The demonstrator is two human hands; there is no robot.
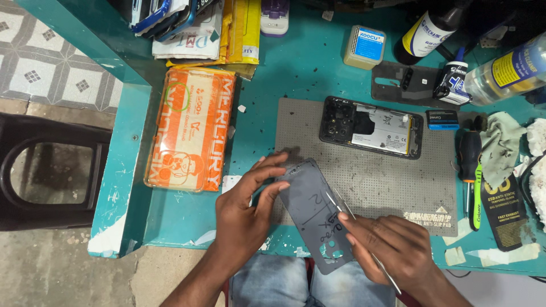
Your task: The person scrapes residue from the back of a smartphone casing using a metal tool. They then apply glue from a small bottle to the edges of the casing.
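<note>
My left hand (245, 209) holds the left edge of a dark grey phone back cover (310, 206), thumb and fingers on its upper corner. The cover lies tilted over the near edge of a grey anti-slip mat (392, 187). My right hand (392, 245) grips thin metal tweezers (340, 206), their tips resting on the cover's inner face near its middle. An opened phone (371, 126), its battery and boards exposed, lies on the far part of the mat.
A teal table (284, 79) carries an orange plastic-wrapped box (190, 128) at left, a screwdriver (470, 156), a grey cloth (500, 142), bottles (512, 71) at far right, and a small yellowish box (364, 46). A black chair (51, 170) stands left, off the table.
</note>
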